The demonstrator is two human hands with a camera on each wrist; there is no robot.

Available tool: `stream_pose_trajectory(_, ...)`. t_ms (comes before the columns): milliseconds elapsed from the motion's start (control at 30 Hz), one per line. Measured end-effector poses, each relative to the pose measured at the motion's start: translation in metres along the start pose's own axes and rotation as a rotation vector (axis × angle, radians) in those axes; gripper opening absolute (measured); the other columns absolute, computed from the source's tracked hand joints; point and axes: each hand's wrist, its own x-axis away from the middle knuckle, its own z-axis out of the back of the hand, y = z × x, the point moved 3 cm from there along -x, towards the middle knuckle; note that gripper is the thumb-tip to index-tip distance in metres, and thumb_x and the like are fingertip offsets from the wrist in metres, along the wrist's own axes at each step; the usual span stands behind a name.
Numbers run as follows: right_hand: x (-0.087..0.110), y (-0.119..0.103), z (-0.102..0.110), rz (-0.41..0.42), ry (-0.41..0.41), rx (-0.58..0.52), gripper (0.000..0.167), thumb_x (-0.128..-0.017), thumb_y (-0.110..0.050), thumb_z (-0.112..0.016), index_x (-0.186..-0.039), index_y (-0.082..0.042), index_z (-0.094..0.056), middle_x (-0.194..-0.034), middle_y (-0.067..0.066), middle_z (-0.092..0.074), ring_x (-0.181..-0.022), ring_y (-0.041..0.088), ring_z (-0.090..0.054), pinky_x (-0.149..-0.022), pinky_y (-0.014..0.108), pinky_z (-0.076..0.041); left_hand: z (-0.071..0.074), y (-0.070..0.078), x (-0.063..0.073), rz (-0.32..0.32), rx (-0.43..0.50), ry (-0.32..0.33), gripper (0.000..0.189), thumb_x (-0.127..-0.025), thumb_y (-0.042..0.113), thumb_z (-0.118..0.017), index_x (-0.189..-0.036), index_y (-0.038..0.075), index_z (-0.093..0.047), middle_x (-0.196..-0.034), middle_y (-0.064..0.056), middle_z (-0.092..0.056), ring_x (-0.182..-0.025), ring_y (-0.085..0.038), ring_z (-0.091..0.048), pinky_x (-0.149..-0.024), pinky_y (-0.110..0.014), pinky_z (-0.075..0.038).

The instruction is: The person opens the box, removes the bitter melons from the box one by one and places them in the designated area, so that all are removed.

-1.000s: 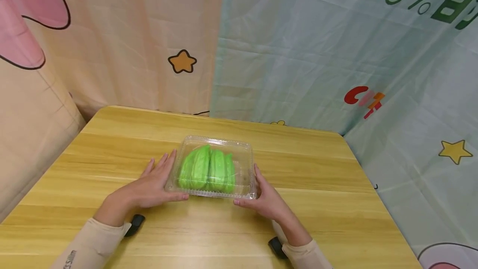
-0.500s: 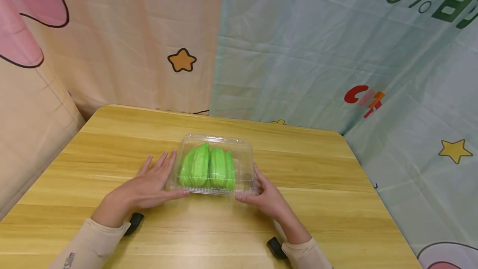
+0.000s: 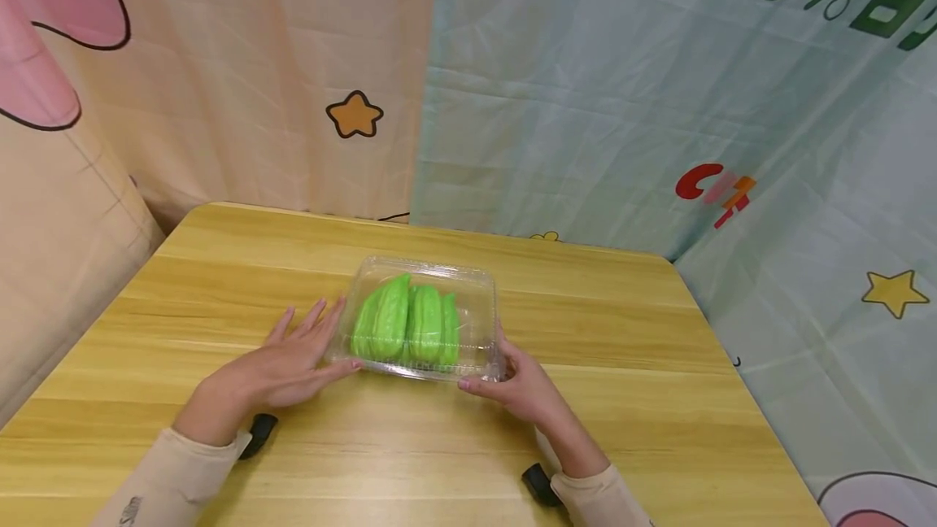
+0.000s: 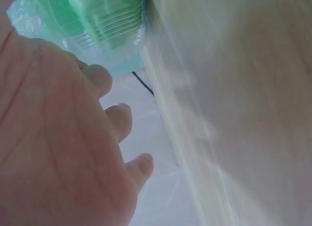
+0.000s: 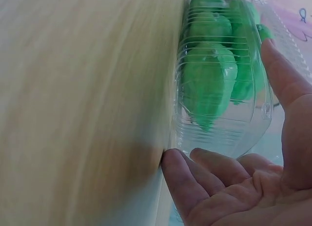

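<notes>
At the left, a pale sleeve [image 3: 172, 478] leads to the left hand [image 3: 285, 368], its fingers straight and spread, thumb tip by the box's near left corner; whether it touches, I cannot tell. Next comes the clear plastic box [image 3: 478, 324] on the wooden table [image 3: 622, 332], between both hands — ribbed green fruit [image 3: 391, 320] bunched inside, more toward the left. The right hand [image 3: 525, 385] sits at the near right corner, loosely spread — thumb in front, fingers alongside. Farther right, a yellow star [image 3: 895, 293] decorates the cloth [image 3: 827, 348].

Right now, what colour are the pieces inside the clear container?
Bright green; the pieces show best in the head view.
</notes>
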Motion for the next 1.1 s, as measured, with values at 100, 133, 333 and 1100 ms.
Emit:
stream_pose_trajectory(100,0.0,-0.001,0.0,0.003,-0.002,0.003,0.105,-0.084,-0.025,-0.085,-0.162,-0.013,-0.014,-0.144,0.021,-0.052,-0.115,0.027,-0.061,-0.092,0.043,-0.053,0.002,0.001,0.002,0.005,0.021,-0.015,0.09,-0.103,0.06,-0.039,-0.161,0.005,0.001,-0.165,-0.023,-0.01,-0.151,-0.041,0.002,-0.116,-0.061,0.011)
stream_pose_trajectory(133,0.0,-0.001,0.0,0.003,-0.004,0.006,0.105,-0.085,-0.025,-0.084,-0.162,-0.013,-0.014,-0.143,0.021,-0.053,-0.114,0.026,-0.062,-0.091,0.043,-0.054,0.002,0.001,0.003,0.007,0.029,-0.019,0.089,-0.104,0.06,-0.038,-0.162,0.005,0.001,-0.164,-0.024,-0.012,-0.151,-0.041,0.002,-0.115,-0.062,0.011)
stream_pose_trajectory(333,0.0,-0.002,-0.001,0.009,-0.009,0.02,0.102,-0.083,-0.031,-0.085,-0.161,-0.011,-0.022,-0.137,0.017,-0.059,-0.113,0.026,-0.063,-0.091,0.041,-0.054,0.008,0.001,0.006,0.02,0.005,-0.034,0.074,-0.107,0.053,-0.032,-0.163,0.009,-0.009,-0.161,-0.022,-0.025,-0.151,-0.043,-0.001,-0.115,-0.065,0.007)
stream_pose_trajectory(1100,0.008,-0.007,0.009,-0.013,-0.021,0.163,0.114,-0.078,-0.043,-0.086,-0.162,-0.012,-0.015,-0.159,0.017,-0.031,-0.134,0.035,-0.048,-0.103,0.045,-0.047,0.016,0.007,0.012,0.008,0.011,-0.063,0.095,-0.095,0.066,-0.054,-0.162,0.008,-0.018,-0.167,-0.019,-0.007,-0.149,-0.048,0.001,-0.111,-0.074,0.0)
